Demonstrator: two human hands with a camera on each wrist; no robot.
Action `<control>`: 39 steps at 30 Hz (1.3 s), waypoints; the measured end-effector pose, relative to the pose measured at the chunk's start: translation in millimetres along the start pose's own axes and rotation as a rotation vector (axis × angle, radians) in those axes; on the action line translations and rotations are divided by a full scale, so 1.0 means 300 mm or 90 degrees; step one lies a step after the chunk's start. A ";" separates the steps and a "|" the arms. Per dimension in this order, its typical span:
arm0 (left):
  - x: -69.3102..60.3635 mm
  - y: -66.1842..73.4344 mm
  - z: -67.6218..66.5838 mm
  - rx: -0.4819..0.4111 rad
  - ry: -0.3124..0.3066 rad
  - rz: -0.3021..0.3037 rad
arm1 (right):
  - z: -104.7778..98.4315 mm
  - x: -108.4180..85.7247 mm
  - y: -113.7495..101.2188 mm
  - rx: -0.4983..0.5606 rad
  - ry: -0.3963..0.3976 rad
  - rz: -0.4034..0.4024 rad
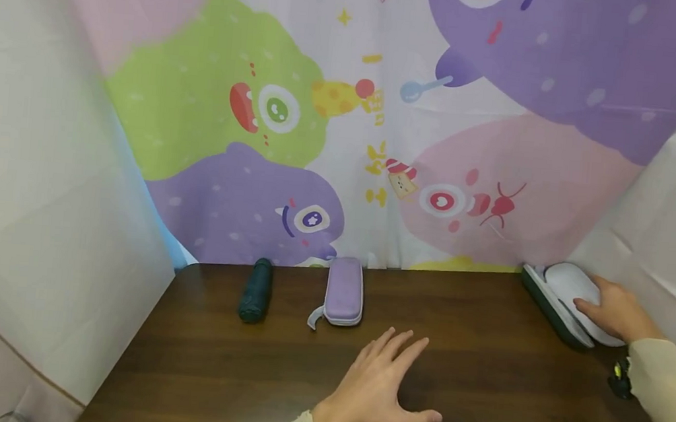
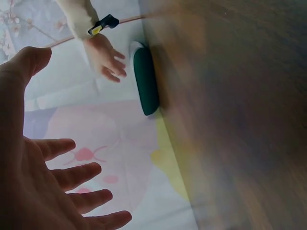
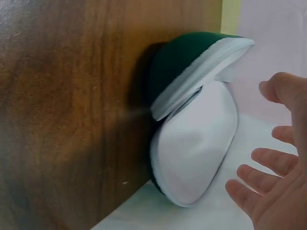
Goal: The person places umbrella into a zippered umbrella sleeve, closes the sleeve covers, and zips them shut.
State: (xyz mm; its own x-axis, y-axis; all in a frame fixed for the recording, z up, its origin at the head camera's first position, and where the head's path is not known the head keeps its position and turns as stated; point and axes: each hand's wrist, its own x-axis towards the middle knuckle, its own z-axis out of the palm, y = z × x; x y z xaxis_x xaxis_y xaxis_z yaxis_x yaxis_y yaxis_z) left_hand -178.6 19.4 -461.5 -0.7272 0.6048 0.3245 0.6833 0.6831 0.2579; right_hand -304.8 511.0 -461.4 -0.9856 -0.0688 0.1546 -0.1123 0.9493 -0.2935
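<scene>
At the right back of the table lies an unzipped case (image 1: pixel 549 312), green outside with a white lining; its two halves (image 3: pixel 199 143) spread apart in the right wrist view. My right hand (image 1: pixel 622 314) is over its white half in the head view, and in the right wrist view the spread fingers of that hand (image 3: pixel 280 172) stand apart from the case. My left hand (image 1: pixel 367 391) hovers over the front middle of the table, fingers spread, holding nothing. From the left wrist view, the case (image 2: pixel 145 81) shows its green side, beyond my left hand (image 2: pixel 43 191).
A purple zipped case (image 1: pixel 345 292) with a strap lies at the back middle of the brown table (image 1: pixel 212 373). Left of it is a dark green cylindrical item (image 1: pixel 257 292). A cartoon-printed cloth (image 1: pixel 360 226) hangs behind, with pale cloth at both sides.
</scene>
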 end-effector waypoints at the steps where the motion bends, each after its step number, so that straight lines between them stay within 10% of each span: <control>1: -0.002 0.001 0.003 0.003 0.001 -0.002 | 0.001 -0.004 0.006 -0.004 -0.004 0.004; 20: -0.013 -0.002 0.014 0.022 0.015 -0.021 | 0.051 -0.058 0.040 -0.043 0.085 -0.005; 39: -0.025 -0.039 0.025 -0.037 0.001 -0.066 | 0.061 -0.054 -0.004 -0.008 0.045 0.060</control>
State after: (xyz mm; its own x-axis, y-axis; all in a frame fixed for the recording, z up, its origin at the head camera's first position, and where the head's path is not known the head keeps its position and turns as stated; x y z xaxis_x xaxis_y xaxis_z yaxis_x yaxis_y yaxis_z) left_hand -181.4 9.9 -473.8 -0.7940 0.5318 0.2946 0.6072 0.7173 0.3417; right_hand -291.0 505.4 -480.7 -0.9804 0.0420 0.1926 -0.0175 0.9546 -0.2975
